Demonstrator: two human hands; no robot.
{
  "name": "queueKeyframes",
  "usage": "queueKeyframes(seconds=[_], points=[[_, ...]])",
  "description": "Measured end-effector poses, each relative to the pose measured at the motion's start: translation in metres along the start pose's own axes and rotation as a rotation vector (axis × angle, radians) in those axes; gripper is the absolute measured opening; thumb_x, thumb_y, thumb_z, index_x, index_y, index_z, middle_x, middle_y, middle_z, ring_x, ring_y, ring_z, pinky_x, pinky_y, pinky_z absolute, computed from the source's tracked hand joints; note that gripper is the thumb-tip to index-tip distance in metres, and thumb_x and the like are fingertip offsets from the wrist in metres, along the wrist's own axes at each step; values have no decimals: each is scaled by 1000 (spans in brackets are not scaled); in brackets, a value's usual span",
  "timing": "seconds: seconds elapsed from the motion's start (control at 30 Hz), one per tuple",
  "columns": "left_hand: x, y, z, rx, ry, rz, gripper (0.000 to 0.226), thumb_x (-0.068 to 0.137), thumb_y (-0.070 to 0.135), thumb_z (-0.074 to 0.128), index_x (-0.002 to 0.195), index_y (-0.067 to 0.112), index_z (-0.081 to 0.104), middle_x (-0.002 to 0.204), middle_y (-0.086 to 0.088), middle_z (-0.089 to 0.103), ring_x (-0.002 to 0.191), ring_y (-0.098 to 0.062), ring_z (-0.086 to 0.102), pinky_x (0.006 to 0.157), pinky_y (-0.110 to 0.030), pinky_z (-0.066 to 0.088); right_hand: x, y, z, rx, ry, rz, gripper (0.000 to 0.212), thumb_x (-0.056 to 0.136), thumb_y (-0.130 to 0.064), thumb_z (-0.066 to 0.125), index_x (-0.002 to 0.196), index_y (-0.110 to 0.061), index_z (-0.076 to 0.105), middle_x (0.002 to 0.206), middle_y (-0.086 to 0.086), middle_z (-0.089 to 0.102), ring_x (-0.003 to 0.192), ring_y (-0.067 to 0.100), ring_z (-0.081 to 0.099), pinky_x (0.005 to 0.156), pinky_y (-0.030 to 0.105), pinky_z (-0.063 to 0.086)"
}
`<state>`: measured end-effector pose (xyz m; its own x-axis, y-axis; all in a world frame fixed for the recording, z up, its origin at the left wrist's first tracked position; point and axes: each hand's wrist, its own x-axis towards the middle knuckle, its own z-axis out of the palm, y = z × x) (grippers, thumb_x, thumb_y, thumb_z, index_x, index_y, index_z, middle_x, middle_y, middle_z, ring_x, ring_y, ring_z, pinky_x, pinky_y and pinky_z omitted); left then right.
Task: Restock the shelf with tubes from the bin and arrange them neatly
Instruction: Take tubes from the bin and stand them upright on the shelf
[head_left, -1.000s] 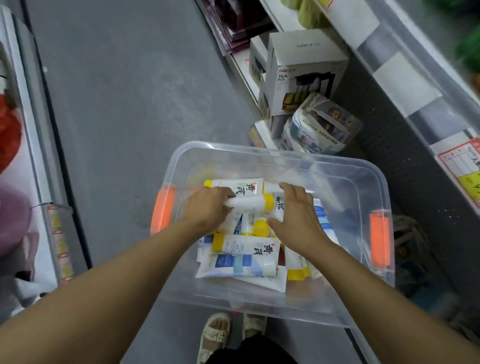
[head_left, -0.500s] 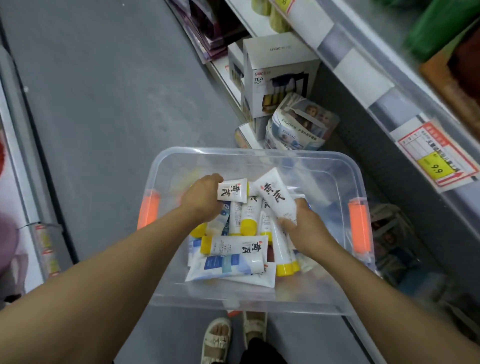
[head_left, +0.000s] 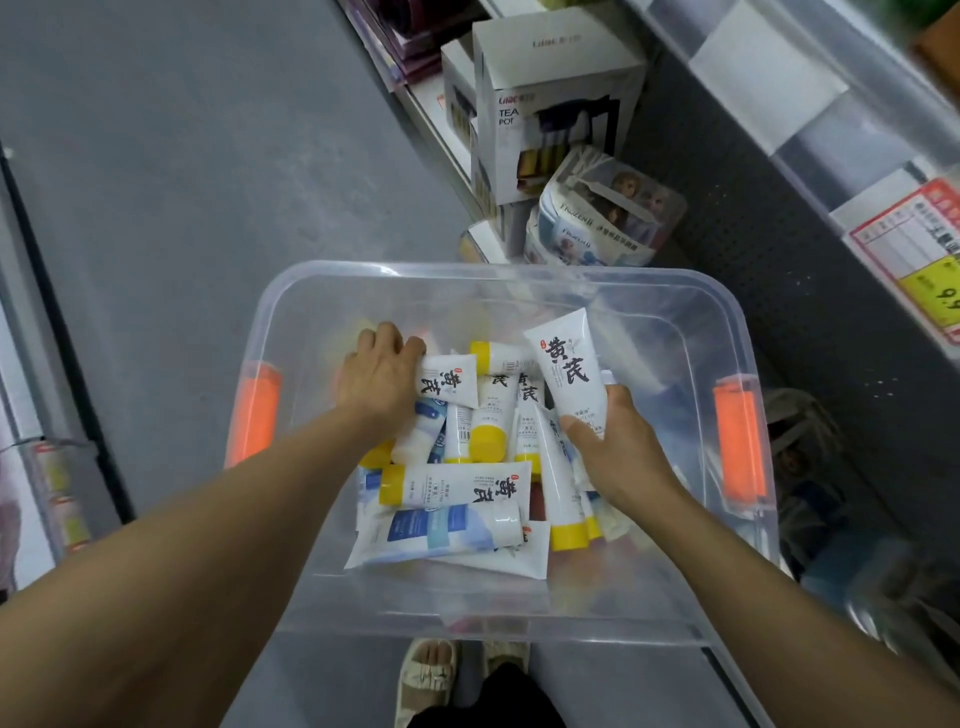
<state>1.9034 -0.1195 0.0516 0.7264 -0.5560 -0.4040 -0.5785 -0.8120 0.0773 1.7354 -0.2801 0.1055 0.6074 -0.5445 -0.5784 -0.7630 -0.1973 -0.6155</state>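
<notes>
Both hands (head_left: 382, 382) (head_left: 621, 449) gripping tubes (head_left: 569, 371) inside bin (head_left: 322, 312).

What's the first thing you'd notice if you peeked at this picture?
A big clear plastic bin with bright orange handles sits in the middle, full of jumbled white tubes with yellow caps. The right hand grips one tube upright, and the left hand grips another tube. A tea pot box stands behind the bin.

Both hands, left (head_left: 382, 382) and right (head_left: 621, 452), each seemingly grip a tube in the bin (head_left: 322, 291).
</notes>
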Motion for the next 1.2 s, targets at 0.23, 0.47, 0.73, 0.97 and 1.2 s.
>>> queueKeyframes(seconds=[0.23, 0.47, 0.73, 0.97, 1.2], points=[[-16, -11, -2, 15, 66, 68, 29, 88, 27, 53, 114, 19, 42, 105, -6, 60, 97, -29, 56, 91, -39, 35, -5, -8, -5, 30, 9, 6, 40, 94, -23, 52, 128, -8, 36, 126, 8, 54, 92, 13, 46, 73, 23, 34], [-46, 18, -56, -463, -59, -30, 32, 92, 32, 51, 120, 22, 41, 110, -9, 55, 86, -25, 57, 78, -40, 50, -40, -31, -23, 85, 48, 4, 40, 94, -22, 52, 127, -8, 35, 111, 1, 50, 92, 16, 51, 65, 26, 42], [-105, 36, -158, -1000, -201, -58, 35, 88, 8, 54, 121, 15, 45, 105, -11, 59, 80, -21, 56, 56, -28, 45, -113, -78, -57, 91, 205, -45, 39, 90, -28, 54, 122, -13, 37, 113, 6, 55, 91, 22, 57, 74, 36, 51], [-163, 44, -247, -932, -78, 96, 47, 85, -2, 52, 127, 14, 37, 103, -9, 48, 74, -16, 46, 50, -26, 40, -192, -123, -96, 170, 366, -172, 31, 92, -22, 52, 118, -10, 39, 107, 3, 51, 86, 19, 51, 63, 30, 43], [-221, 69, -321, -790, 123, 283, 53, 86, 3, 57, 132, 14, 33, 117, -11, 52, 96, -26, 51, 73, -33, 47, -270, -162, -140, 290, 533, -303, 38, 90, -12, 57, 123, -7, 38, 115, 5, 52, 94, 16, 49, 73, 26, 38]])
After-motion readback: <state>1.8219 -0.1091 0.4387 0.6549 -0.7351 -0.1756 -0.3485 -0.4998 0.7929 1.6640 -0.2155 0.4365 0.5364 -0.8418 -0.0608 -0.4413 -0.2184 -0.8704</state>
